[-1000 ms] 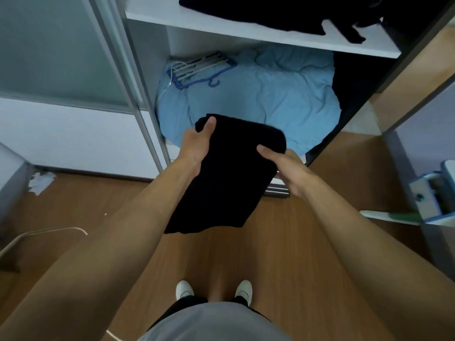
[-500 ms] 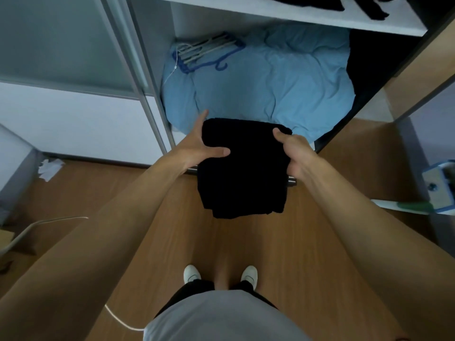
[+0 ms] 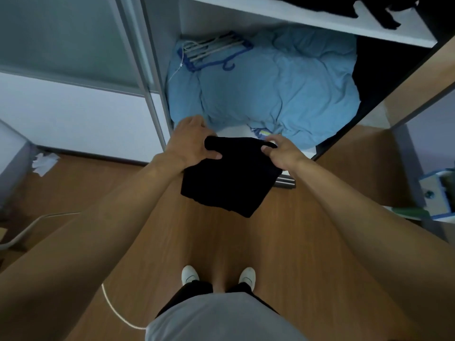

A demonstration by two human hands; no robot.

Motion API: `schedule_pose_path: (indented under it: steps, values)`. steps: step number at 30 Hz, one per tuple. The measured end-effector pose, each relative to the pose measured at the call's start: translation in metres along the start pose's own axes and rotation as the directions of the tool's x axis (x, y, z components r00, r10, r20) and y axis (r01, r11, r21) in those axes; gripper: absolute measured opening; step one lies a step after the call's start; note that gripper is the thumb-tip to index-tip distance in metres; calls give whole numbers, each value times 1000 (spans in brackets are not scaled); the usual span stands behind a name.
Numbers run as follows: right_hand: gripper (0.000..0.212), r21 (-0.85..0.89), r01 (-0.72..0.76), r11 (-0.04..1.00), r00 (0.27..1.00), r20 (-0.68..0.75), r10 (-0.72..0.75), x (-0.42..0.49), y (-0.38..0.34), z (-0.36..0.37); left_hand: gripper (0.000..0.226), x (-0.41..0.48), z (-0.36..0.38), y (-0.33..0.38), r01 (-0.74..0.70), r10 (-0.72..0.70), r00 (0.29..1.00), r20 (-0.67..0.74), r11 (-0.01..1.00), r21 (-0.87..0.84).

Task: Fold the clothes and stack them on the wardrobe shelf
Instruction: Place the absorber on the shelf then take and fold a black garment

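Plain black on the folded garment [image 3: 229, 178] and on the clothes [image 3: 384, 11] atop the white shelf [image 3: 295, 18]. Pale blue, unpatterned, across the crumpled bedding [image 3: 283, 94], with deeper blue and off-white among the hangers [image 3: 216, 51]. Warm brown wood grain over the floor [image 3: 295, 242], white on the shoes [image 3: 189, 276] and cable [image 3: 118, 311], light grey on the shirt [image 3: 221, 318].

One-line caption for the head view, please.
Left hand and right hand grip a folded black garment before the open wardrobe, blue bedding bundled inside.

Blue duvet [image 3: 283, 94] w/ hangers [image 3: 211, 50], floor cable [image 3: 118, 313]
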State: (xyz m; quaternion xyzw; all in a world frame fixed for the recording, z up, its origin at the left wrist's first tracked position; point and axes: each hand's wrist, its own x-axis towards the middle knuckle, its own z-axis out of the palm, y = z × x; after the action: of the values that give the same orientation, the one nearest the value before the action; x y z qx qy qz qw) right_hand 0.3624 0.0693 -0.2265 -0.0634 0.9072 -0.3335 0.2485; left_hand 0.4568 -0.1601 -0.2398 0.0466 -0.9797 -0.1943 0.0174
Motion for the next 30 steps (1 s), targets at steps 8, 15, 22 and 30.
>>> schedule_pose_path:
  steps: [8, 15, 22, 30]
  values:
    - [62, -106, -4, 994, 975, 220, 27, 0, -60, -6, 43, 17, -46, -33, 28, -33, 995, 89, 998, 51]
    - [34, -534, 410, 740, 907, 322, -271, 11, -79, 19, 36, 22, -69, -73, 66, -35, 970, 241, 991, -120]
    - [27, -679, 525, 514, 851, 409, -329, 25, -108, 49, 82, 13, -23, -81, 95, 37, 779, 626, 980, -177]
    - [18, 261, 240, 935, 872, -482, -89, 27, -86, 54, 45, 35, -13, -100, 135, 22, 955, 294, 854, -503]
